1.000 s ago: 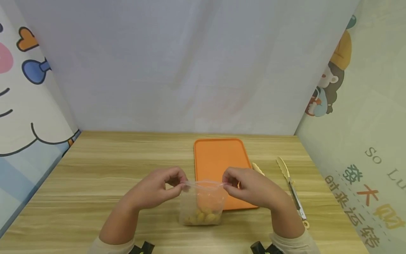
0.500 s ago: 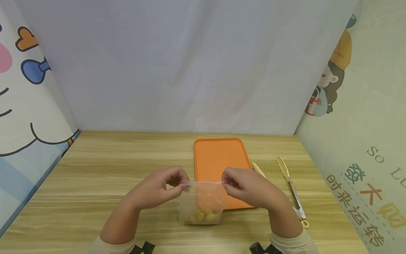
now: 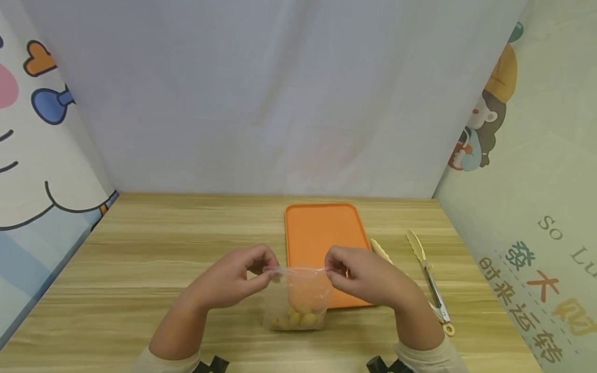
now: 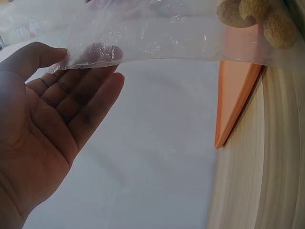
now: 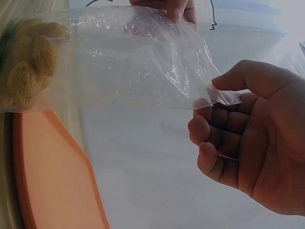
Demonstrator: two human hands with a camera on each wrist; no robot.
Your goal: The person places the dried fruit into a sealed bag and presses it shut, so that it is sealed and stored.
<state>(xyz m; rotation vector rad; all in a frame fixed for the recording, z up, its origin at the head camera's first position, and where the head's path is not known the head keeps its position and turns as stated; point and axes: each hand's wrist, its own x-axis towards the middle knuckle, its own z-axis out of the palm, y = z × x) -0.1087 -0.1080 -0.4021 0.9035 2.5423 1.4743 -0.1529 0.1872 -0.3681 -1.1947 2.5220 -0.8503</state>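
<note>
A clear plastic zip bag [image 3: 303, 292] stands upright near the front of the table, several wrinkled yellow-brown lumps [image 3: 300, 317] at its bottom. My left hand [image 3: 235, 277] pinches the left corner of its top edge between thumb and fingers. At the opposite top corner, my right hand [image 3: 366, 274] pinches the plastic the same way. The left wrist view shows the bag's side with the lumps [image 4: 279, 29] seen through it. In the right wrist view the right thumb [image 5: 238, 78] presses the bag's corner against the fingers; whether the zip is sealed I cannot tell.
An orange tray [image 3: 324, 223] lies behind the bag, partly covered by it and the right hand. Tongs [image 3: 434, 287] with cream tips rest to the right, one arm partly hidden behind the right hand and forearm. White cloth [image 3: 275, 93] hangs along the table's back edge.
The hands and bag hold nearly the same place. Both hands have shifted a few pixels toward each other along the bag's top edge.
</note>
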